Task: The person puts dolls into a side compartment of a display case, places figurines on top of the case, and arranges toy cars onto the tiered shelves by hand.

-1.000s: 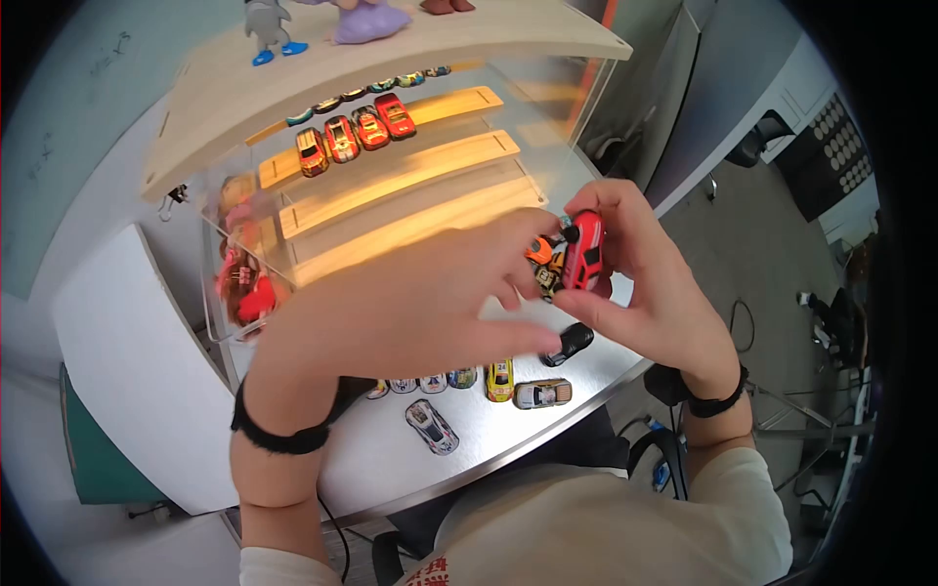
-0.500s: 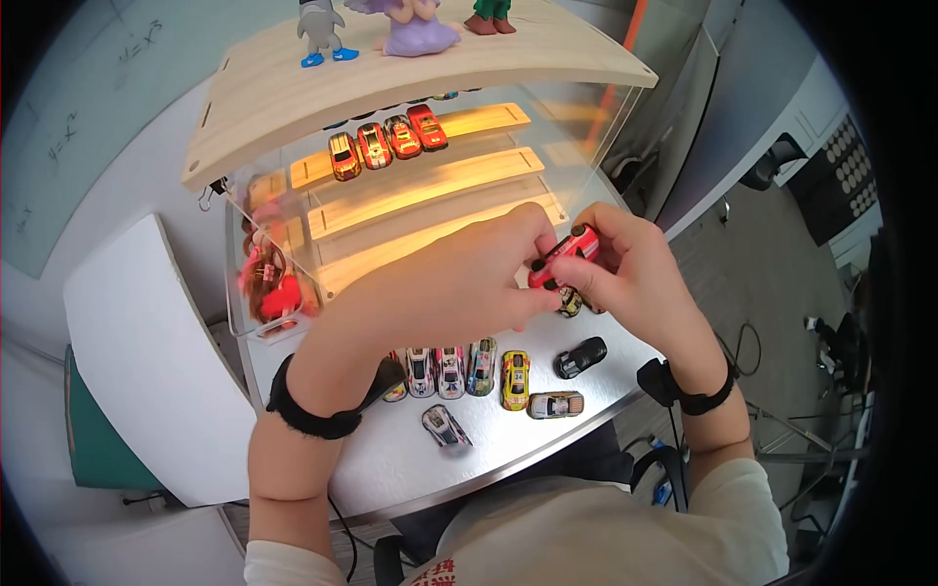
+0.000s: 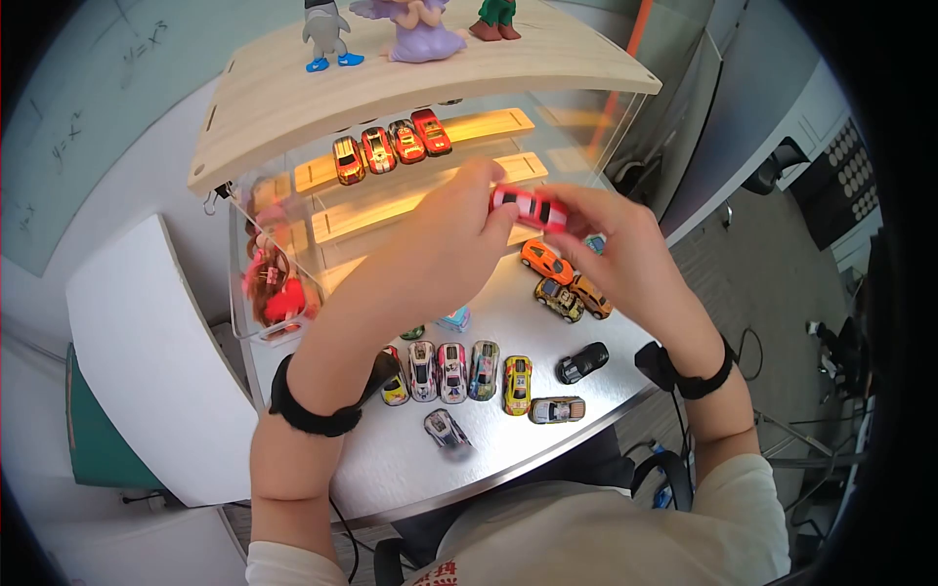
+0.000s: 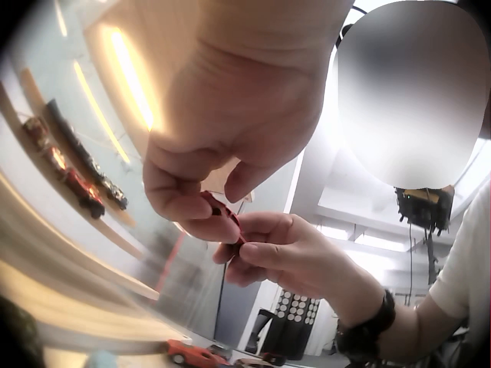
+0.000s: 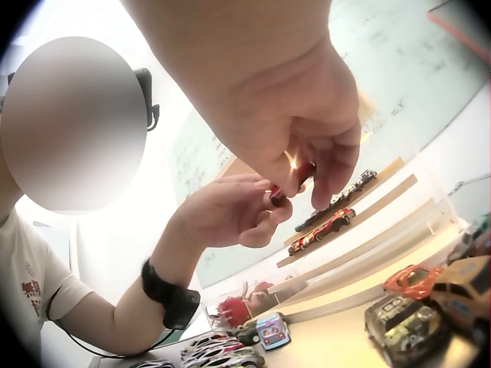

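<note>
Both hands hold one red toy car (image 3: 529, 208) up in front of the display shelf. My left hand (image 3: 464, 230) pinches its left end, thumb on the near side. At its right end, my right hand (image 3: 611, 227) grips with thumb and fingers. In the left wrist view the car (image 4: 222, 215) shows as a thin red strip between the fingertips of both hands. Below the right hand lie an orange toy car (image 3: 545, 261), a black-and-yellow toy car (image 3: 559, 299) and an orange-brown toy car (image 3: 590, 296).
Several red toy cars (image 3: 379, 149) line the upper wooden step of the clear-sided case. Nearer me on the metal table stand a yellow car (image 3: 518, 385), a black car (image 3: 582, 362), a silver car (image 3: 558, 409) and a patterned row (image 3: 451, 373). Figurines (image 3: 420, 34) top the wooden board.
The red car has moved left and up from over the parked cars and turned from upright to nearly level. First only the right hand gripped it; now the left hand pinches it too.
</note>
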{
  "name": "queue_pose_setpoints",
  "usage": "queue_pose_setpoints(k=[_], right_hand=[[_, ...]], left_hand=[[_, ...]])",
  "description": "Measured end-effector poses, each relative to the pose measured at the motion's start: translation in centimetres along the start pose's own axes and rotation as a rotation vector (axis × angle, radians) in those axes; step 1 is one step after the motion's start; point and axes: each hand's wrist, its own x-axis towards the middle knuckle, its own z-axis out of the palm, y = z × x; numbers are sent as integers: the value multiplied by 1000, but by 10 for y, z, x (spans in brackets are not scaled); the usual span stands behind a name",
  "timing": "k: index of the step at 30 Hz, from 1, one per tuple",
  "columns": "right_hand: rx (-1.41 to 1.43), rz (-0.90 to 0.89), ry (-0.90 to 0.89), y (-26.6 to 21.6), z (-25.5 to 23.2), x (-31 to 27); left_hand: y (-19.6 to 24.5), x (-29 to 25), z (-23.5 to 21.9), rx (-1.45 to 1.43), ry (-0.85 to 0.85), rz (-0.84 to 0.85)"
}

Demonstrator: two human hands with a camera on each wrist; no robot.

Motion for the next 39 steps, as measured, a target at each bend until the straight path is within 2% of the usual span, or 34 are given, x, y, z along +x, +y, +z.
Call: queue_pose_setpoints(k=[1, 2, 4, 7, 9, 13, 18, 23, 26, 33, 35, 39], right_hand=[[-93, -21, 46, 6, 1, 9], [-187, -42, 94, 12, 2, 18], [-245, -63, 122, 20, 6, 36], [-379, -58, 140, 25, 18, 66], [-451, -28, 129, 30, 27, 81], [-523, -116, 180, 48, 46, 103], [-556, -196, 200, 56, 61, 118], [-495, -90, 72, 53, 66, 123], [-431, -94, 10, 48, 60, 126], [-464, -143, 66, 46, 62, 128], [-518, -181, 139, 47, 65, 126], [-533, -155, 104, 46, 64, 125]], left_hand=[[-1, -3, 2, 288, 166, 57], [-1, -7, 1, 289, 166, 58], [-1, -15, -3, 660, 224, 90], [-5, -18, -9, 753, 177, 27], [-7, -19, -13, 779, 204, 30], [-15, -18, -20, 812, 294, 66], [-14, -16, -26, 862, 307, 33], [-19, -15, -27, 901, 314, 32], [-18, -16, -28, 901, 318, 28], [-20, -16, -28, 889, 334, 58], [-19, -16, -28, 881, 326, 46], [-16, -15, -29, 870, 303, 12]])
